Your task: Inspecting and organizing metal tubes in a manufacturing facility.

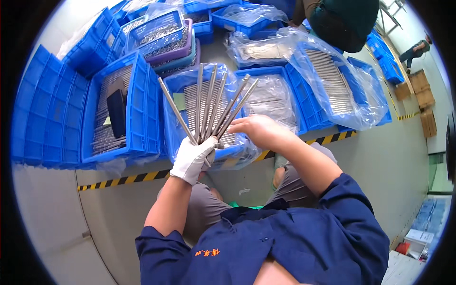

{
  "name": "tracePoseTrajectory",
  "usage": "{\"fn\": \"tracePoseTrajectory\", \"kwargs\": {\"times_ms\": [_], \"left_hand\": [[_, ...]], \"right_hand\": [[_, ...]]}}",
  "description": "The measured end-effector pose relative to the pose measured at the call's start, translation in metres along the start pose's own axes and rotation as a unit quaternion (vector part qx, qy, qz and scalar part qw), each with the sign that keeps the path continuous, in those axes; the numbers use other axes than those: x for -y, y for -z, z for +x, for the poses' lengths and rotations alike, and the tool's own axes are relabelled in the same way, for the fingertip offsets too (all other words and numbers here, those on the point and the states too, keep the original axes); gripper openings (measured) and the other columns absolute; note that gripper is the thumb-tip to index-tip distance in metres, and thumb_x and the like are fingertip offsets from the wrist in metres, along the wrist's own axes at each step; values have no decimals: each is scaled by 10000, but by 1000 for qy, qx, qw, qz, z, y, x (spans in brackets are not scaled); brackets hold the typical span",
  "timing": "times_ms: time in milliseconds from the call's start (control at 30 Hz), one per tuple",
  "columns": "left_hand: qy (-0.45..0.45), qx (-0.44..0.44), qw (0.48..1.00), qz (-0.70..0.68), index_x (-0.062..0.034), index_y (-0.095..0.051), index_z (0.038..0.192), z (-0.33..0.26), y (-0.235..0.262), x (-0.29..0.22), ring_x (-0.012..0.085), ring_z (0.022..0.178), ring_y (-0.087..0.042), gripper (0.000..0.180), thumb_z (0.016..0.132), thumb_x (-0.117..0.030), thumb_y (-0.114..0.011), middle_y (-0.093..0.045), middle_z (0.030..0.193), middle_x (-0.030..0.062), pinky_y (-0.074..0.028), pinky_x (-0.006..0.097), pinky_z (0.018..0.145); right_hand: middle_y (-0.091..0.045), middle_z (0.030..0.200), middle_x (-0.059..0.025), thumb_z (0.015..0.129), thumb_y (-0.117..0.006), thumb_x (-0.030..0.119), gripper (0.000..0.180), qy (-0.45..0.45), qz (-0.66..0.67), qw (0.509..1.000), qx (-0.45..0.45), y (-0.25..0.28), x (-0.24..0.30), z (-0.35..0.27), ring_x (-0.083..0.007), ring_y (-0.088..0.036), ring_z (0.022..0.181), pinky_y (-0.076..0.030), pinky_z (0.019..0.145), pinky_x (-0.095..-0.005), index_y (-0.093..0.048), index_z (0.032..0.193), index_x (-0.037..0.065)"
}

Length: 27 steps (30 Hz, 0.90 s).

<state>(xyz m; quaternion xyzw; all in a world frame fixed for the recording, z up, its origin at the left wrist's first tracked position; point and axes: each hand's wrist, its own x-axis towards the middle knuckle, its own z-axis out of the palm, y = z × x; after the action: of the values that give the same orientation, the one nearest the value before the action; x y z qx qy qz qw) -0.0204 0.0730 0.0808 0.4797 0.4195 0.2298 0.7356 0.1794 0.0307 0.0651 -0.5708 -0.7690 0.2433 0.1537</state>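
My left hand (192,159), in a white glove, is closed round the lower ends of several metal rods (207,104). The rods fan upward and apart from the grip. My bare right hand (256,130) is beside the right-hand rods, fingers stretched toward them; whether the fingertips touch the metal I cannot tell. Beyond the fan stands a plastic-lined blue crate (171,121) with rows of similar rods lying in it, partly hidden by my hands and the held rods.
At the left, a blue crate (154,95) holds rods and a dark phone-like object (116,113). Crates of rods under clear plastic (365,104) stand to the right. Purple and teal bins (168,54) hold small metal parts. Black-and-yellow tape (128,180) crosses the floor. Another person (344,21) is beyond the crates.
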Motion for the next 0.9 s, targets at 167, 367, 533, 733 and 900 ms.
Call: {"fn": "tracePoseTrajectory", "kwargs": {"times_ms": [167, 367, 533, 733, 900], "left_hand": [[7, 1, 1000, -7, -13, -588, 736, -4, 3, -3, 39, 392, -361, 140, 778, -146, -577, -443, 495, -22, -255, 186, 373], [9, -5, 1000, 1, 2, -571, 729, -6, -4, -6, 49, 413, -375, 129, 787, -111, -546, -450, 507, -6, -258, 188, 389], [25, 10, 999, 29, 0, -571, 748, -7, -7, -7, 49, 414, -382, 138, 786, -132, -556, -445, 498, -9, -274, 191, 383], [-5, 0, 1000, 5, -5, -554, 858, -9, -9, 10, 65, 454, -474, 169, 769, -145, -592, -557, 641, 37, -329, 175, 376], [20, 0, 1000, 19, -16, -554, 846, -13, -9, 6, 63, 482, -480, 160, 765, -145, -601, -553, 641, 32, -334, 171, 394]], "right_hand": [[-587, 716, -100, 765, -511, 25, 268, -115, 189, 965, -139, 27, 3, 4, -141, -563, 622, -458, 600, -263, -576, 1021, 70], [-520, 1096, -176, 885, -409, 118, 317, 15, 690, 688, -225, 47, -15, -2, -224, -559, 944, -450, 835, -328, -433, 1163, -33], [-538, 1081, -158, 879, -441, 119, 305, 7, 604, 748, -274, 44, -12, -5, -185, -555, 937, -438, 837, -288, -463, 1153, -15], [-560, 1053, -104, 868, -464, 80, 276, -22, 311, 862, -398, 31, 0, -6, -131, -552, 876, -427, 805, -241, -497, 1127, -10], [-560, 1049, -103, 871, -460, 81, 278, -38, 331, 871, -362, 28, 3, -6, -122, -549, 879, -437, 797, -247, -491, 1130, -16]]}}
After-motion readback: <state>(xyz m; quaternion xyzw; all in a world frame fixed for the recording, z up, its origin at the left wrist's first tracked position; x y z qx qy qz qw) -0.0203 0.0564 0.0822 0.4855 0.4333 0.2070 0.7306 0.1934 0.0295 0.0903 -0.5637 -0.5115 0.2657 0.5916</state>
